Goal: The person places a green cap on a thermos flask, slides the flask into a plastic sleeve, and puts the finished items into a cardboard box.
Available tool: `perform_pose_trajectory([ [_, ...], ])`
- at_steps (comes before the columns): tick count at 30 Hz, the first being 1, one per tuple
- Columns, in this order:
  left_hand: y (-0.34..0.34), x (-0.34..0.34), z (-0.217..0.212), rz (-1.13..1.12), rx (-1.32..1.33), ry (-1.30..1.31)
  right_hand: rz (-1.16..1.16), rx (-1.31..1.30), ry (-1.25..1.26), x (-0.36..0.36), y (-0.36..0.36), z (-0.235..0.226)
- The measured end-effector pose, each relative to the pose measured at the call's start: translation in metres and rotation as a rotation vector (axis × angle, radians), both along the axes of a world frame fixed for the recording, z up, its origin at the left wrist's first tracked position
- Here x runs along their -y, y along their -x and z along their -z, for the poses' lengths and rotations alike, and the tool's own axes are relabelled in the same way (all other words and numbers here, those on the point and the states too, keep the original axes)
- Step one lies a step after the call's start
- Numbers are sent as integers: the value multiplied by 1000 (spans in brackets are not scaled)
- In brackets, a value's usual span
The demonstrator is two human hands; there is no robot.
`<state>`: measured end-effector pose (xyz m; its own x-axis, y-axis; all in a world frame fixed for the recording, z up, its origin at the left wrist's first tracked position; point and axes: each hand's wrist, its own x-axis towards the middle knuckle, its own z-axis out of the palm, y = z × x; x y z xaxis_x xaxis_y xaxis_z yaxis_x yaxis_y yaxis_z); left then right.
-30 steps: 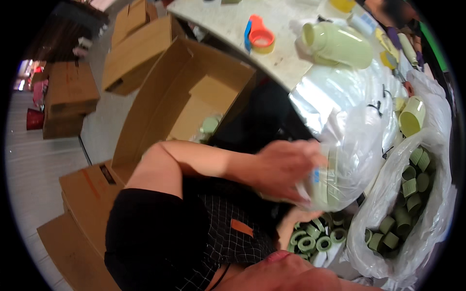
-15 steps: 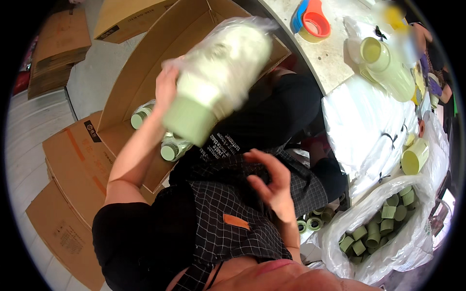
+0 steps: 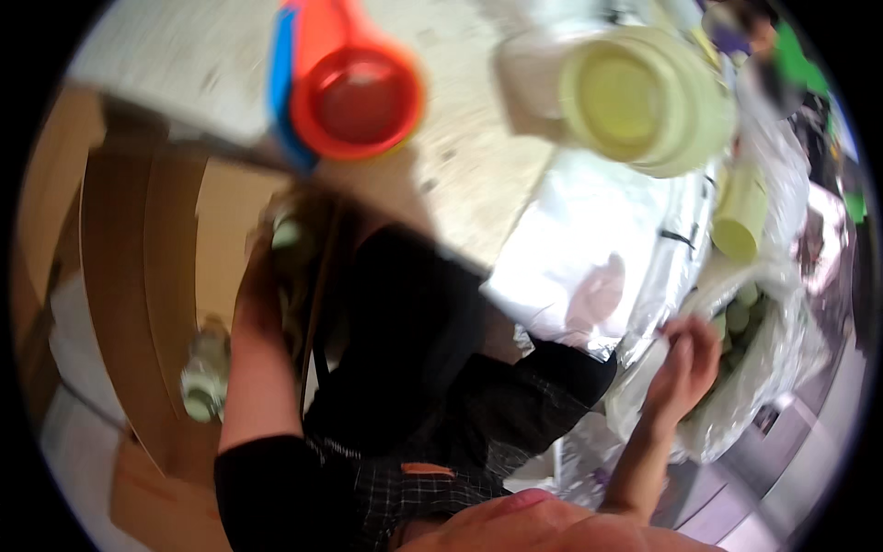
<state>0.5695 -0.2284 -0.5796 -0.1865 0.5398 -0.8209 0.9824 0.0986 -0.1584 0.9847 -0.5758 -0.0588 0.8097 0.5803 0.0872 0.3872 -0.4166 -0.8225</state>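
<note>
Left hand [image 3: 261, 247] is at a bottle [image 3: 287, 232] inside the box [image 3: 166, 304], grip too blurred to tell; right hand [image 3: 685, 366], fingers half-curled, is beside the bag [image 3: 736, 425], any hold unclear.

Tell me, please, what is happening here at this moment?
A person has the left hand inside a cardboard box, at a bottle with a pale green cap; blur hides the grip. Another capped bottle is in the box. The right hand is beside a clear plastic bag of green pieces; I cannot tell whether it touches the bag. A pale green container rests on the table.
</note>
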Motion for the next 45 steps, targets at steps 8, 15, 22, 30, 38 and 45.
perform_pose_trajectory([
  [8,-41,-2,-86,8,201,-626,142,53,-268,-111,-201,64],
  [15,-111,98,-330,197,1226,-1064,128,-149,-634,-12,-86,82],
  [22,-198,223,-436,618,1903,-383,-205,-1185,-1316,69,49,112],
  [30,-193,280,-427,491,1745,450,46,-1311,-1100,93,81,74],
  [38,-185,301,-421,218,1737,531,-160,-898,-724,100,76,54],
  [45,-194,294,-431,234,1748,484,-107,-977,-817,94,64,66],
])
